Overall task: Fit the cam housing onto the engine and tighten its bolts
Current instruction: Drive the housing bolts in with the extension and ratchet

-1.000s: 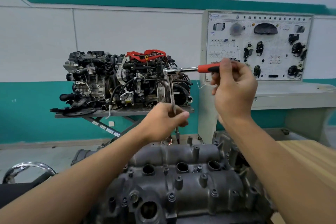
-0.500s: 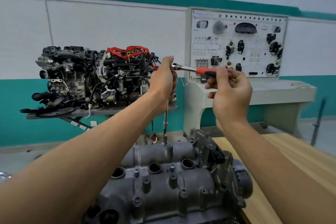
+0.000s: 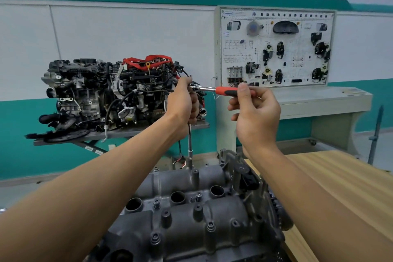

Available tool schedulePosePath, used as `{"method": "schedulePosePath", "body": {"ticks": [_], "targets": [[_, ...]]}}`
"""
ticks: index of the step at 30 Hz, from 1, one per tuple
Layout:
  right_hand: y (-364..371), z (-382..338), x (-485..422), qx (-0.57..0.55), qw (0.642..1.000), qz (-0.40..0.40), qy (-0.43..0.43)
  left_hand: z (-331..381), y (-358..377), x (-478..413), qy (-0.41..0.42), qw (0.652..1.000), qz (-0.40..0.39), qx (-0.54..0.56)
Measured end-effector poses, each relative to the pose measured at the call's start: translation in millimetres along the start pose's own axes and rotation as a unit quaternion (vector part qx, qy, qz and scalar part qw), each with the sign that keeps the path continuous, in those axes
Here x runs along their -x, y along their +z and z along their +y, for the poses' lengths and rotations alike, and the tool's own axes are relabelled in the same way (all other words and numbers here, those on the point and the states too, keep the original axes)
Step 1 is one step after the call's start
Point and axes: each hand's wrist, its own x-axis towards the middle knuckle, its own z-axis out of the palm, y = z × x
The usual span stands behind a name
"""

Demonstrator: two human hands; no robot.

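The grey cam housing point(image 3: 191, 215) sits on the engine in front of me, with round plug holes along its middle and bolts around them. A ratchet wrench with a red and black handle point(image 3: 225, 91) carries a long extension bar point(image 3: 190, 140) that stands upright, its socket on a bolt at the housing's far edge. My left hand point(image 3: 184, 102) grips the top of the bar just under the ratchet head. My right hand point(image 3: 255, 108) holds the handle, thumb on top and fingers curled round it.
A wooden bench top point(image 3: 340, 187) lies to the right of the engine. Beyond stands a complete engine point(image 3: 110, 93) on a metal stand, and a white electrical training board point(image 3: 276, 49) on a grey console against the teal and white wall.
My left hand slid from low on the extension bar up to its top, under the ratchet head. The socket came down onto a bolt at the housing's far edge. My view shifted.
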Motion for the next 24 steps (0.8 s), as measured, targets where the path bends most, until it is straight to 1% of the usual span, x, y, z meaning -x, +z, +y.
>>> {"method": "schedulePosePath", "body": {"ticks": [8,14,17,19,21,24], "targets": [[-1,-1,3,0.016,1.0,-0.001,-0.002,-2,0,-3,-0.001,1.0,0.0,0.001],[0,-7,15,-0.004,0.999,-0.016,-0.031,-3,-1,-8,0.004,1.0,-0.021,-0.014],[-3,-5,13,0.008,0.998,-0.034,-0.042,-5,0,-7,0.007,1.0,-0.024,-0.008],[-6,1,3,0.024,0.999,-0.022,-0.011,-5,-1,-6,0.009,1.0,-0.024,-0.003],[-9,10,-15,0.052,0.997,0.0,0.05,-7,1,-4,0.012,0.999,-0.029,-0.014],[-11,18,-38,0.109,0.987,-0.025,0.118,-8,4,-3,0.012,0.999,-0.037,-0.035]]}}
